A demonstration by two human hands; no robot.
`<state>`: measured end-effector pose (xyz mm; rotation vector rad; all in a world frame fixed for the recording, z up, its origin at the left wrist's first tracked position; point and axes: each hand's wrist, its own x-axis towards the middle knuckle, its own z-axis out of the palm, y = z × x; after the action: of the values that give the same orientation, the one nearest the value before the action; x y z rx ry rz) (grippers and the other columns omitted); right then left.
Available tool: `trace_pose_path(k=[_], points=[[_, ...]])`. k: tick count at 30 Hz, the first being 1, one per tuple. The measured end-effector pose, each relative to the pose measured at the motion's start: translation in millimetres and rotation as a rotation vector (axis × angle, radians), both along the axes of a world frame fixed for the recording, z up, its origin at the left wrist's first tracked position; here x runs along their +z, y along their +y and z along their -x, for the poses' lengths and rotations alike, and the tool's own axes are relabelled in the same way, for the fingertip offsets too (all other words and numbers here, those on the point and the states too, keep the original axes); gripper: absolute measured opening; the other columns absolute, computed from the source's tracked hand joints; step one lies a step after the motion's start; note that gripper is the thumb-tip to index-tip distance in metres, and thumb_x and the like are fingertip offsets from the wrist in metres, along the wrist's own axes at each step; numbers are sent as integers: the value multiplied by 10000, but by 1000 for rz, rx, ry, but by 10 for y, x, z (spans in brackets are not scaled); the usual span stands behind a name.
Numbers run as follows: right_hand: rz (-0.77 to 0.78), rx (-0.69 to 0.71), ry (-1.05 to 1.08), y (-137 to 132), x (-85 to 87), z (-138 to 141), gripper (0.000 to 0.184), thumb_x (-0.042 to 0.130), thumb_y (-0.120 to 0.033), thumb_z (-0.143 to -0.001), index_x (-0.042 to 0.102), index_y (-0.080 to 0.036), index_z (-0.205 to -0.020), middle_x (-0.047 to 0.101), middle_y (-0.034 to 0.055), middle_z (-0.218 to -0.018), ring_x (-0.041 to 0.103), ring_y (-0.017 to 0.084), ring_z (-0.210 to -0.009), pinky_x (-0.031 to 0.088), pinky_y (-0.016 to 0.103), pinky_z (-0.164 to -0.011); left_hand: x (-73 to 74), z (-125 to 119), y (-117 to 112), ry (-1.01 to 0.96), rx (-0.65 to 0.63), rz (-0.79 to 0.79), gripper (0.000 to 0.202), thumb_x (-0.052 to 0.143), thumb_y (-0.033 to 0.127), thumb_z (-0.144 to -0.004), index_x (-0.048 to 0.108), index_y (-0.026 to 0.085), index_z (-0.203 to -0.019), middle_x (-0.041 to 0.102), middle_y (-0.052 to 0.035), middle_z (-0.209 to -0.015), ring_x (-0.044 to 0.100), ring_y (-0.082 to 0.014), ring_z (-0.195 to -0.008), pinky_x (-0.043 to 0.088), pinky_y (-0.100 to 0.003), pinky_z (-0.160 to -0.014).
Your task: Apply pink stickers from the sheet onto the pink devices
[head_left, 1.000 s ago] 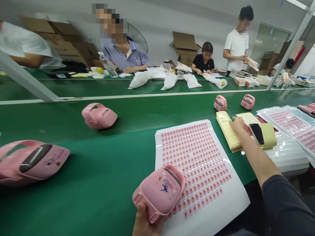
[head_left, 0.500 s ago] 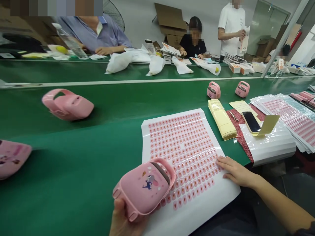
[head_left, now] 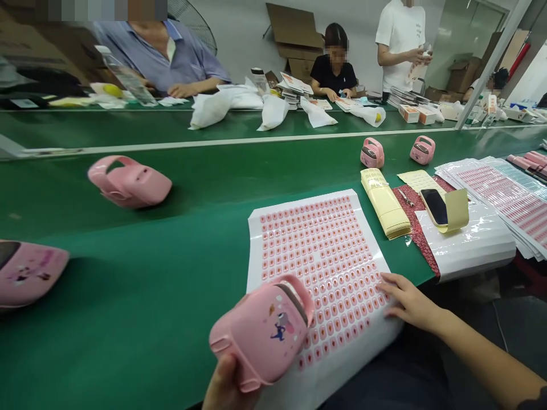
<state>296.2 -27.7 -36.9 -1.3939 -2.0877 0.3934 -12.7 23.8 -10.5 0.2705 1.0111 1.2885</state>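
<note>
My left hand (head_left: 233, 384) grips the lower end of a pink bag-shaped plastic case (head_left: 262, 336) with a loop handle and a printed cartoon figure. The thumb lies on its near side; most of the other fingers are hidden beneath. Partly under this case lies a white sheet of small pink stickers (head_left: 314, 245), in rows, its near edge hanging over the table edge. My right hand (head_left: 408, 302) rests on the sheet's right edge with fingers stretched and thumb apart. Similar pink cases stand to the left, one at the edge (head_left: 32, 276) and one farther back (head_left: 132, 182).
Two more pink cases (head_left: 371, 152) stand at the back. A folded yellow paper bundle (head_left: 384, 205), a phone (head_left: 433, 206) and more sticker sheets (head_left: 504, 193) lie to the right. Across the green table (head_left: 128, 285), people work among white pouches (head_left: 209, 111) and boxes.
The case in my left hand has shifted slightly right and tilted a little. My right hand stays at the sheet's edge, while the sheet's near right corner now curls down. The view has shifted slightly.
</note>
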Motion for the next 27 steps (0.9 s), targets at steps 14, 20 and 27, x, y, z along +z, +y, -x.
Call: trace_pose_path(k=[14, 20, 27], points=[[-41, 6, 180, 107, 123, -21, 147, 515, -264, -836, 646, -232, -778, 634, 58, -877, 632, 176, -810, 542, 332, -708, -75, -153, 97, -100, 17, -4, 569, 699, 487, -570, 572, 350, -1107, 658, -11, -1086, 412, -314, -1219, 483, -451, -853], [-405, -351, 416, 140, 392, 547, 48, 594, -214, -765, 600, -228, -719, 553, 55, -833, 582, 190, -780, 512, 364, -684, -121, -364, -26, -354, -80, -156, 743, 669, 611, -554, 465, 372, -1227, 541, -43, -1270, 308, -311, -1290, 327, -527, -984], [-755, -241, 420, 221, 718, 1195, 141, 554, -128, -773, 548, -261, -820, 487, 28, -821, 526, 160, -725, 480, 329, -591, -179, -626, -111, -478, -234, -149, 752, 572, 706, -582, 485, 313, -1217, 593, -67, -1199, 420, -238, -1229, 323, -390, -1012]])
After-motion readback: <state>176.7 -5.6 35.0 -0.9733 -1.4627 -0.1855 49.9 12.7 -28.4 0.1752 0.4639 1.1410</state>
